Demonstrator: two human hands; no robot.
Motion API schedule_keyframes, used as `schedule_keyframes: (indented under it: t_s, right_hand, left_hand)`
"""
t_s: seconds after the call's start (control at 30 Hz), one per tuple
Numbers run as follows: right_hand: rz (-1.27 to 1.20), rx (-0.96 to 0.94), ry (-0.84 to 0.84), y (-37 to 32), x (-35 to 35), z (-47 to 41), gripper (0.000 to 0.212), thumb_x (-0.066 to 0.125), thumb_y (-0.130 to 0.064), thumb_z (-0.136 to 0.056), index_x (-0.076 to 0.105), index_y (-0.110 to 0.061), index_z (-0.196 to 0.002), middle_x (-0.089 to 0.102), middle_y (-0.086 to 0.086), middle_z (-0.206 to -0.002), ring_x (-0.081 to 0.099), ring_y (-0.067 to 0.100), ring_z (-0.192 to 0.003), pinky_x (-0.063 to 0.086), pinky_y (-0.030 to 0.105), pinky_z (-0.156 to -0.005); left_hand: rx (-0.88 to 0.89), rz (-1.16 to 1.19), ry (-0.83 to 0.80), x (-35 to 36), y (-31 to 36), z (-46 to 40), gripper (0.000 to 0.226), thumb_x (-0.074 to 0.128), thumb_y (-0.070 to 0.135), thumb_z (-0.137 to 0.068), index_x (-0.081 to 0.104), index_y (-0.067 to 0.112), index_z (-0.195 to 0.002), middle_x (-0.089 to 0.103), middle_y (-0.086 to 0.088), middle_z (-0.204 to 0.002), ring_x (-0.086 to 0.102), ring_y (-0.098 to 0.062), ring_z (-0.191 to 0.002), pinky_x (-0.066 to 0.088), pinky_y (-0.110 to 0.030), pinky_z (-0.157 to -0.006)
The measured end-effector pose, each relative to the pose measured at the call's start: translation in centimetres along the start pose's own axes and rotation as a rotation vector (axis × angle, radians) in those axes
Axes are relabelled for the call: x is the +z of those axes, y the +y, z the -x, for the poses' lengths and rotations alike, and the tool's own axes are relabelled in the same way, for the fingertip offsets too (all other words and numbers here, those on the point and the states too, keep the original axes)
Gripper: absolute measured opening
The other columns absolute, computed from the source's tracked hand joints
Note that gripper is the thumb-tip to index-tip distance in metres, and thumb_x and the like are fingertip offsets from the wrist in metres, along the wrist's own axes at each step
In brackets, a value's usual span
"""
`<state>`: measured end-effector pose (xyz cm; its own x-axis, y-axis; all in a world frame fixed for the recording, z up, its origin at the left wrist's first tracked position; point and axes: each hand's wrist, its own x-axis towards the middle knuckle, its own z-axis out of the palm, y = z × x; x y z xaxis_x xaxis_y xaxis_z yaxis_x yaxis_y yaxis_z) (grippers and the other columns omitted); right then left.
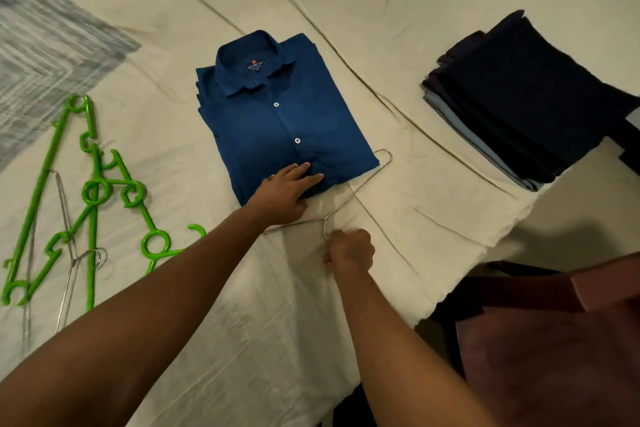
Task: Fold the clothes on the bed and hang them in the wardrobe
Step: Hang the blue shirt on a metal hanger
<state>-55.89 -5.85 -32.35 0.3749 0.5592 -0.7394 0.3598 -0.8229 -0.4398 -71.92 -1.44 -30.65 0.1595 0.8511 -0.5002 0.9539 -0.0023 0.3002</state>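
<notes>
Near the bed's [346, 10] front edge lies the folded blue shirt [280, 114]; the left hand [287, 191] presses flat-fingered on its hem, steadying it; the right hand [349, 250] grips the wire hanger's [367, 180] hook, seemingly to slide it beneath.

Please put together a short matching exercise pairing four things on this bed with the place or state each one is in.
Things
1. blue shirt
2. wire hanger
3. green hangers
4. stack of dark clothes

Places or states
A. loose heap at the left of the bed
B. folded, buttoned, in the middle, left hand resting on its lower edge
C. piled near the bed's right edge
D. at the shirt's lower edge, its hook in the right hand

Pairs: 1-B, 2-D, 3-A, 4-C
</notes>
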Motion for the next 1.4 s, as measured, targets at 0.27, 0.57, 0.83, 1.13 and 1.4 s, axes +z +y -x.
schedule_keyframes:
  t_s: [0.27,0.57,0.83,1.13,1.4]
  right_hand:
    - [-0.403,-0.093,0.036,1.6,-2.9,3.3,0.005,0.054,-0.014,-0.085,0.054,-0.019,-0.087,0.073,0.002,-0.075,0.07,0.015,-0.054,0.061,0.044,-0.074]
    - [-0.602,-0.19,0.137,-0.8,-3.9,5.6,0.02,0.051,-0.01,-0.101,0.06,-0.021,-0.088,0.07,0.003,-0.079,0.072,0.015,-0.069,0.063,0.038,-0.071]
    - [-0.143,-0.695,0.393,-5.4,-15.5,9.2,0.019,0.046,-0.022,-0.098,0.065,-0.02,-0.102,0.072,0.003,-0.079,0.07,0.027,-0.077,0.054,0.041,-0.077]
    - [0.264,-0.932,0.536,-8.3,-29.7,15.8,0.019,0.046,-0.023,-0.102,0.065,-0.018,-0.103,0.071,0.004,-0.081,0.068,0.028,-0.076,0.055,0.041,-0.071]
    - [0.379,-1.01,0.647,-7.2,-41.5,26.3,0.02,0.052,-0.021,-0.101,0.071,-0.02,-0.108,0.074,0.004,-0.093,0.068,0.026,-0.085,0.051,0.032,-0.072]
  left_hand:
    - [0.003,0.041,-0.008,0.0,0.1,0.4,0.062,0.048,0.03,-0.103,0.019,0.038,-0.158,0.006,0.005,-0.168,0.005,-0.022,-0.153,0.022,-0.06,-0.118]
    - [0.039,0.105,0.053,-1.2,-0.6,0.8,0.051,0.032,0.047,-0.106,0.025,0.041,-0.156,0.013,0.004,-0.167,0.013,-0.025,-0.151,0.022,-0.055,-0.119]
    - [0.053,0.362,0.079,-3.6,3.7,3.3,0.072,0.024,0.066,-0.092,0.031,0.034,-0.155,0.031,-0.001,-0.161,0.028,-0.021,-0.148,0.02,-0.039,-0.122]
    - [0.111,0.535,0.32,-4.1,14.9,7.2,0.046,0.051,0.032,-0.103,0.046,0.015,-0.145,0.058,-0.007,-0.136,0.056,-0.013,-0.107,0.039,-0.025,-0.091]
    - [0.217,0.78,0.552,-12.0,25.9,11.5,0.06,0.065,0.014,-0.094,0.039,0.013,-0.147,0.048,-0.009,-0.145,0.051,-0.025,-0.125,0.043,-0.039,-0.105]
